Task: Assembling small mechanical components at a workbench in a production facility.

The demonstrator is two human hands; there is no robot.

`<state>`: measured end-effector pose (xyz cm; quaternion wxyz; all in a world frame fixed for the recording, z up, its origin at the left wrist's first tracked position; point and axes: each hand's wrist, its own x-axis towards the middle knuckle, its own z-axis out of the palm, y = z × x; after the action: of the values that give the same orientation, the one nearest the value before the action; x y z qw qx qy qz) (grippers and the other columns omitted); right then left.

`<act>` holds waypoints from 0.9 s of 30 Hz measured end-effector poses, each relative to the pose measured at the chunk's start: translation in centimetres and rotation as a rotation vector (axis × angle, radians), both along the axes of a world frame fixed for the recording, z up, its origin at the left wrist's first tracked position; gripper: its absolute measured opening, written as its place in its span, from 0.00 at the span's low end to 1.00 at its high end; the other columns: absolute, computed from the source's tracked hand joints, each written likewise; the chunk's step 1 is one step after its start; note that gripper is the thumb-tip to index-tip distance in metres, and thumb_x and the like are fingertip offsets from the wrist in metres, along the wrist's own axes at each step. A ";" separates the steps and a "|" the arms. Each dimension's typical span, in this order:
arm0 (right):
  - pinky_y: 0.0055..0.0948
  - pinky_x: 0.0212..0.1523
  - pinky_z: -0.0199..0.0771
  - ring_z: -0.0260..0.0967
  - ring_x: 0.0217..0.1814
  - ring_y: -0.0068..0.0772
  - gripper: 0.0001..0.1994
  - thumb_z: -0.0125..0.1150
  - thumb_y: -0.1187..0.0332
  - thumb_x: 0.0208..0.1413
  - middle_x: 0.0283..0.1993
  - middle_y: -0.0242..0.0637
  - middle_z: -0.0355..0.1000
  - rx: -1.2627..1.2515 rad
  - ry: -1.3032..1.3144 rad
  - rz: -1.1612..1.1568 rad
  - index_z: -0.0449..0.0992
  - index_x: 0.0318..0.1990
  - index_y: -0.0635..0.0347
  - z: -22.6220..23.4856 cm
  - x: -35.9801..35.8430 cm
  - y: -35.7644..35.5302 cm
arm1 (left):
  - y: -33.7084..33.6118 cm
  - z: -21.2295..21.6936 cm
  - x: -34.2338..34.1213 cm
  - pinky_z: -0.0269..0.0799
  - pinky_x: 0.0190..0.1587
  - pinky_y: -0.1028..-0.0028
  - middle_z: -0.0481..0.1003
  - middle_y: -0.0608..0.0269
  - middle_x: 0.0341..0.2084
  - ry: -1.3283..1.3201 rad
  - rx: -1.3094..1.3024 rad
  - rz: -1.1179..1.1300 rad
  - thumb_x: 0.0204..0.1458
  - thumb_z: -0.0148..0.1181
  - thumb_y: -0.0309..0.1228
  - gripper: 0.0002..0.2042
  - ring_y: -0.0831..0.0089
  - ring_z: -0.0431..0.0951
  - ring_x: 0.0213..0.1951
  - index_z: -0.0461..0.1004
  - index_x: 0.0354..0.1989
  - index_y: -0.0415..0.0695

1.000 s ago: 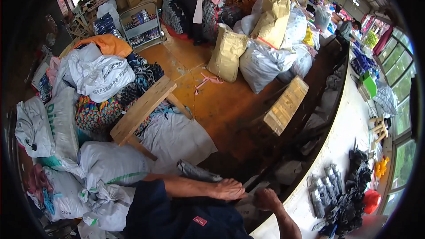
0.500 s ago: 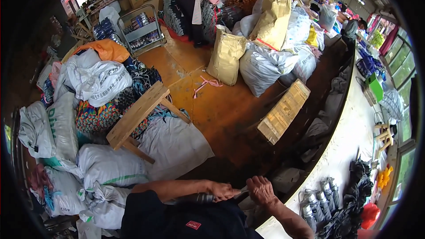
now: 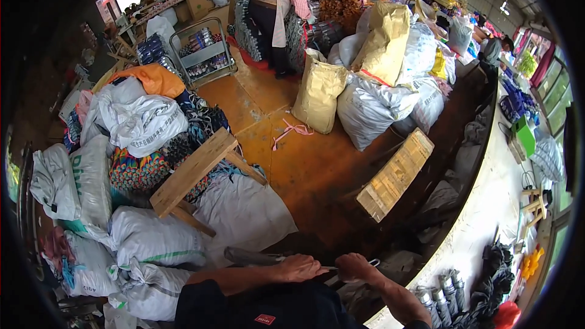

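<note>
Gripping with both hands low in the view, at about 6 o'clock, the person is holding a thin, dark strip [image 3: 332, 267] that is running between the two fists. The left hand [image 3: 300, 267] is curling closed over its left end, where a grey folded bundle [image 3: 250, 257] is trailing off toward 9 o'clock; the right hand [image 3: 354, 265] is clenching shut just beside it at 3 o'clock, with a pale wire-like loop [image 3: 373, 262] showing past the knuckles. What the strip is made of is too small to tell. Judging by how it is spanning the short gap without sagging, it is behaving as light and pulled taut, probably flexible rather than rigid, so a firm pinch close to each end, as now, is looking the sound hold. White sacks [image 3: 155, 237] are lying at 9 o'clock of the hands, a wooden bench [image 3: 192, 170] at 11 o'clock, and a pale counter [image 3: 487, 219] is curving away at 2 o'clock.
</note>
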<state>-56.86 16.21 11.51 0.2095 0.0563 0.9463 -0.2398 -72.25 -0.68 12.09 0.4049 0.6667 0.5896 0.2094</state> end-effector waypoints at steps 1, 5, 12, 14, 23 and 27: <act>0.48 0.29 0.71 0.71 0.28 0.53 0.03 0.53 0.71 0.43 0.23 0.49 0.70 0.003 -0.003 -0.005 0.69 0.25 0.59 -0.1 -0.3 0.0 | 0.0 0.1 -0.1 0.67 0.24 0.54 0.72 0.43 0.17 0.136 -0.025 0.001 0.61 0.42 0.47 0.25 0.49 0.75 0.23 0.72 0.24 0.36; 0.49 0.30 0.71 0.71 0.28 0.53 0.03 0.53 0.71 0.43 0.23 0.49 0.69 -0.015 0.251 -0.145 0.68 0.25 0.59 1.9 -2.6 -0.8 | 0.8 -2.2 -4.2 0.69 0.23 0.54 0.73 0.42 0.18 -0.409 -0.317 -0.137 0.60 0.43 0.47 0.26 0.50 0.77 0.25 0.73 0.23 0.35; 0.47 0.28 0.72 0.73 0.28 0.52 0.03 0.53 0.72 0.42 0.23 0.52 0.71 -0.036 -0.034 0.086 0.68 0.26 0.59 -0.9 -5.8 0.2 | 1.3 0.0 -5.6 0.69 0.24 0.57 0.75 0.43 0.21 0.089 -0.259 0.076 0.61 0.41 0.50 0.28 0.50 0.78 0.28 0.74 0.25 0.35; 0.48 0.29 0.71 0.73 0.29 0.53 0.03 0.52 0.72 0.42 0.24 0.52 0.71 0.000 0.140 0.056 0.69 0.25 0.60 1.3 -7.5 -0.5 | 0.6 -0.9 -6.5 0.70 0.26 0.58 0.75 0.43 0.22 -0.069 -0.363 0.104 0.61 0.39 0.51 0.29 0.49 0.78 0.30 0.74 0.25 0.35; 0.44 0.32 0.72 0.73 0.31 0.49 0.03 0.55 0.70 0.46 0.26 0.47 0.71 0.011 -0.039 0.030 0.70 0.28 0.57 2.5 -10.4 -1.6 | -0.3 -1.3 -9.1 0.69 0.32 0.60 0.72 0.46 0.17 0.135 -0.231 0.052 0.61 0.38 0.52 0.29 0.54 0.75 0.26 0.77 0.31 0.36; 0.45 0.32 0.71 0.72 0.32 0.50 0.08 0.58 0.67 0.44 0.27 0.44 0.71 0.127 0.324 0.201 0.69 0.31 0.57 6.3 -11.5 -2.3 | -1.1 -3.8 -10.3 0.64 0.26 0.60 0.63 0.58 0.12 -0.426 -0.413 0.011 0.62 0.40 0.50 0.26 0.62 0.64 0.17 0.68 0.25 0.38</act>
<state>-68.34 13.89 17.76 0.0736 -0.0645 0.9817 -0.1634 -82.51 -1.81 8.24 0.6456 0.5080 0.5250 0.2226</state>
